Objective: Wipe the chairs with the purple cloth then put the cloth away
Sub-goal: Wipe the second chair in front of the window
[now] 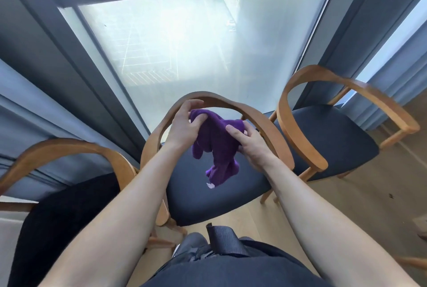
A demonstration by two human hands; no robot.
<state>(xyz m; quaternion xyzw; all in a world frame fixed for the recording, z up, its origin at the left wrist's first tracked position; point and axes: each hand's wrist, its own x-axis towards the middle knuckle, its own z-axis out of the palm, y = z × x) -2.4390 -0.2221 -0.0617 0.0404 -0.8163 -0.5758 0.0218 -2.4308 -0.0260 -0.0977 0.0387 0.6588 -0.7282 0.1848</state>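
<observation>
Both hands are gripping the purple cloth (217, 148), left hand (184, 124) and right hand (251, 145), bunching it above the middle chair (208, 198).

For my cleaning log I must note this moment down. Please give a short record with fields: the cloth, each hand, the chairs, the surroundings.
cloth: crumpled purple fabric cloth, held up over the middle chair, lower end hanging loose
left hand: left hand grips the cloth's upper end
right hand: right hand holds the cloth's right side
chairs: three wooden armchairs with curved rails and dark seats, side by side; left chair, middle chair, right chair
behind: frosted glass window, blue curtains
floor: light wooden floor
</observation>
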